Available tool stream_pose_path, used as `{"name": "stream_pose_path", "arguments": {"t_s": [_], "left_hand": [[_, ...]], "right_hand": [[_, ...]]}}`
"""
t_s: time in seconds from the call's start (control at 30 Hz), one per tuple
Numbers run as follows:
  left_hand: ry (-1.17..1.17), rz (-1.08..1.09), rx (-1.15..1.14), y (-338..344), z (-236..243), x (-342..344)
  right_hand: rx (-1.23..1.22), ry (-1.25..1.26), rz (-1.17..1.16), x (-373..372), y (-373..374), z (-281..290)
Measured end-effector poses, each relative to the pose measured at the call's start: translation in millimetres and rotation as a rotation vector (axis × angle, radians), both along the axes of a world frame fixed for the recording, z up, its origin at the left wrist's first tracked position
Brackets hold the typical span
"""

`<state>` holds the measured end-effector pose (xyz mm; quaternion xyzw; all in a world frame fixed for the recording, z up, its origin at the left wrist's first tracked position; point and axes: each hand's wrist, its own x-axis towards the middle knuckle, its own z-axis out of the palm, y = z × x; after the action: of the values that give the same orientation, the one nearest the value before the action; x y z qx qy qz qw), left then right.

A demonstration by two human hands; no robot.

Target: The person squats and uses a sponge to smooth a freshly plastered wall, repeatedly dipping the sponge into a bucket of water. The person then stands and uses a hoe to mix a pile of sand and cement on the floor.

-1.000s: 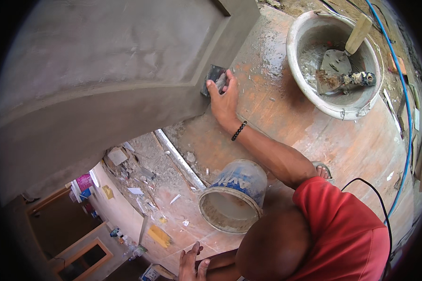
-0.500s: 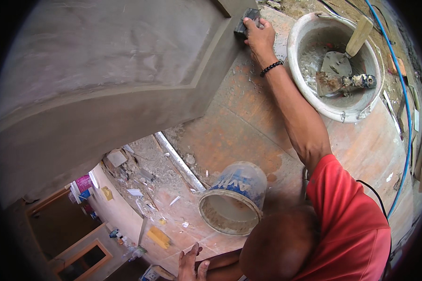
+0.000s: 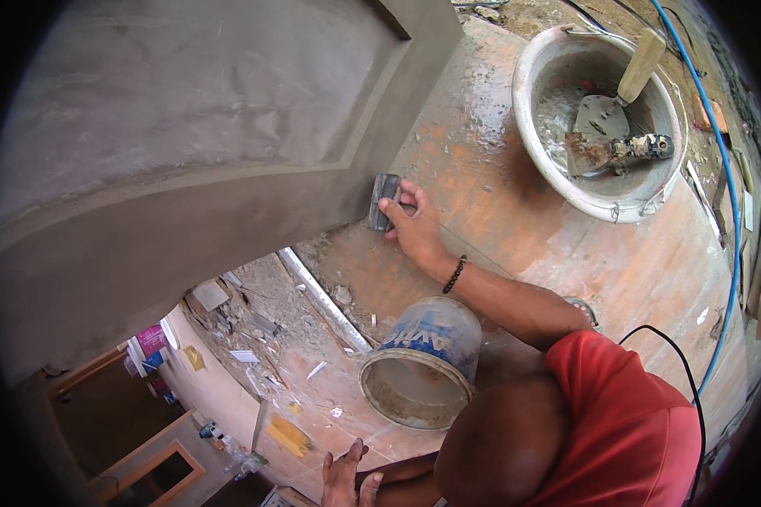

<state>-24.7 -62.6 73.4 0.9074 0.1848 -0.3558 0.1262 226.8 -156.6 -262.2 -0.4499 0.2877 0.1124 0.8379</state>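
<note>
Right hand grips a dark block, thumb on one side and fingers round the other, a hold that leaves the far face of the block clear of the fingertips. The block is at the lower edge of the grey wall, near its corner; whether it touches just now I cannot tell. With the arm stretched well out, the bead bracelet sits on the wrist, clear of the wall. Left hand is empty as far as I can see, fingers loosely spread and held low near the head, away from the wall, so it seems to bear no part of the grip.

Beyond the right hand, a white basin rests on the floor, apparently within an arm's reach. Inside it, a trowel leans with its wooden handle up over the rim, probably easy to grab, and a scraper's dark handle points toward the right side. Nearer the head is a blue-marked bucket, its mouth left uncovered
</note>
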Motion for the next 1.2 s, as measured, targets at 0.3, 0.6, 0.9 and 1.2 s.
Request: {"name": "stream_pose_path", "arguments": {"t_s": [0.3, 0.6, 0.9, 1.2], "left_hand": [[0.020, 0.030, 0.015, 4.7, -1.8, -8.3], [0.046, 0.054, -0.038, -2.2, 3.6, 2.6], [0.008, -0.051, 0.012, 4.0, -4.1, 3.4], [0.000, -0.011, -0.027, 2.9, -2.2, 4.2]], "right_hand": [[-0.278, -0.162, -0.494, 192.3, -160.2, 6.0], [-0.430, 0.014, -0.226, 99.3, -43.5, -9.3], [-0.062, 0.031, 0.012, 8.6, -9.6, 3.1], [-0.494, -0.179, -0.437, 178.6, -138.4, -9.9]]}}
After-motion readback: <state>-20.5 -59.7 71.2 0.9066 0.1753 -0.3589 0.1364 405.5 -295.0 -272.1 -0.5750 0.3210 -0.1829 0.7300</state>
